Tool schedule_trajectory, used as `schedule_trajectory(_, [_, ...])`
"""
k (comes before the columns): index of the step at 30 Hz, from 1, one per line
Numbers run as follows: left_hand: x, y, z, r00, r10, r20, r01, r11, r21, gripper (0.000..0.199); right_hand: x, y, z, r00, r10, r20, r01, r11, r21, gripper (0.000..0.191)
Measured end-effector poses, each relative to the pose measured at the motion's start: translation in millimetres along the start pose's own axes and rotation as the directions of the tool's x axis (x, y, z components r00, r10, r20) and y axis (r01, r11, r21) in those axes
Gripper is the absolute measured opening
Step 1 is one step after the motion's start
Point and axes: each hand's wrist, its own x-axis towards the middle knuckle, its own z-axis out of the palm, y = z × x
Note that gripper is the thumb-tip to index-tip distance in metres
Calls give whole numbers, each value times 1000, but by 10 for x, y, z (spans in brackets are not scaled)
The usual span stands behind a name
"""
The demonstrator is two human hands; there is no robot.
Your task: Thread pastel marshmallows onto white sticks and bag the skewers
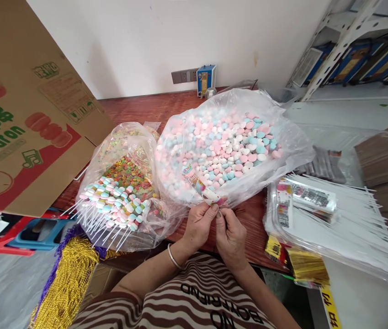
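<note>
A small printed candy bag points away from me, its near end gathered between my two hands. My left hand pinches that end with thumb and fingers. Right beside it, my right hand is closed with its thumb against the same end. Just beyond lies a large clear plastic bag of pink, white and blue candies. To the left, another plastic bag holds small multicoloured ring candies. Several candy sticks rest on top of it, white stems toward me.
A large cardboard box stands at left. On the right are a plastic tray with white sticks and printed packets. Gold twist ties lie near the edge. A blue device sits by the wall, shelving beyond.
</note>
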Motion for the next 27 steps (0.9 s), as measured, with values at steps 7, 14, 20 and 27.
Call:
schedule_trajectory(7, [20, 60, -81, 998, 24, 52, -27, 998, 53, 36, 49, 39, -8, 1000, -11, -26, 11, 1000, 11, 12])
schedule_trajectory(14, [86, 87, -100, 993, -102, 56, 112, 969, -219, 35, 79, 4, -52, 982, 153, 109, -175, 955, 240, 20])
schedule_trajectory(20, [85, 59, -44, 982, -184, -37, 168, 948, -271, 42, 11, 10, 14, 775, 368, 514, -631, 424, 649, 31])
schedule_trajectory(27, [142, 73, -125, 992, -126, 21, 127, 964, -234, 44, -18, 54, 46, 769, 385, 510, -628, 313, 712, 31])
